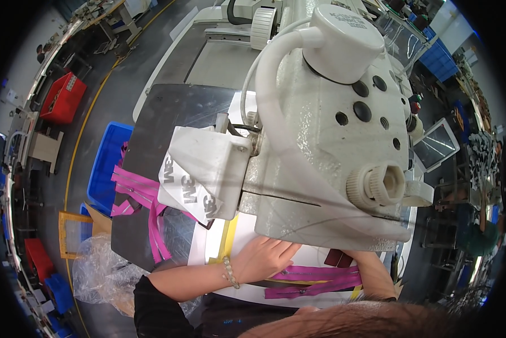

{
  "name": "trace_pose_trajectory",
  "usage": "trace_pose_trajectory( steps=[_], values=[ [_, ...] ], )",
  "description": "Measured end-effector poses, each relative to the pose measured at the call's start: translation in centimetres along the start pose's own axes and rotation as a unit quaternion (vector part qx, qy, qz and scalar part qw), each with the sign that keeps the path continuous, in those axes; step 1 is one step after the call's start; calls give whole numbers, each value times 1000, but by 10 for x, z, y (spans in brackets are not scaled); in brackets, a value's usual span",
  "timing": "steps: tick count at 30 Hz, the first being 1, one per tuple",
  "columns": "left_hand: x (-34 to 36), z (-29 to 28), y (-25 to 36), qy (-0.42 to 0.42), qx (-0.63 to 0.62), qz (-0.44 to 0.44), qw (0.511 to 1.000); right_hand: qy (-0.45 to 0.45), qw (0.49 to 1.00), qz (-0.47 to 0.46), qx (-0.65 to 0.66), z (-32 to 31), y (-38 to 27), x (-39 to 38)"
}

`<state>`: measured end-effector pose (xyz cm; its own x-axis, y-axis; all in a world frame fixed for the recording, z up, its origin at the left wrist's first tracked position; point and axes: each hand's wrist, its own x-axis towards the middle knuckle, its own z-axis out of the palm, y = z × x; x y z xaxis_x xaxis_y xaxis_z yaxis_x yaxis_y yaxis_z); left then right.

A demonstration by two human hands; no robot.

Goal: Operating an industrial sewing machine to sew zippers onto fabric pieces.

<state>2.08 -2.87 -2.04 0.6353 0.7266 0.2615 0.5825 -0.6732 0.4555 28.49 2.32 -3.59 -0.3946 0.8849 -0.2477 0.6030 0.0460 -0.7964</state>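
A big off-white industrial sewing machine (332, 129) fills the middle of the view. My left hand (264, 256) lies flat, fingers spread, on a white sheet (247, 234) just under the machine's front, close to magenta zipper strips (315, 279). A bead bracelet (229, 272) circles that wrist. My right forearm (377, 273) reaches under the machine head; the hand itself is hidden behind the machine. A dark red piece (338, 258) shows by that wrist.
More magenta zipper strips (143, 197) hang over the dark table's left edge (146, 141). A blue bin (104, 163), a clear plastic bag (98, 265), red crates (64, 98) and a yellow frame (73, 234) stand on the floor to the left. A small screen (436, 143) sits at right.
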Motion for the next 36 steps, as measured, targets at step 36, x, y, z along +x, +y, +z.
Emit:
trace_pose_trajectory(
  steps=[36],
  values=[
    [26,-16,93,-9,-570,-132,811,462,717,-326,-408,41,-99,-132]
  ],
)
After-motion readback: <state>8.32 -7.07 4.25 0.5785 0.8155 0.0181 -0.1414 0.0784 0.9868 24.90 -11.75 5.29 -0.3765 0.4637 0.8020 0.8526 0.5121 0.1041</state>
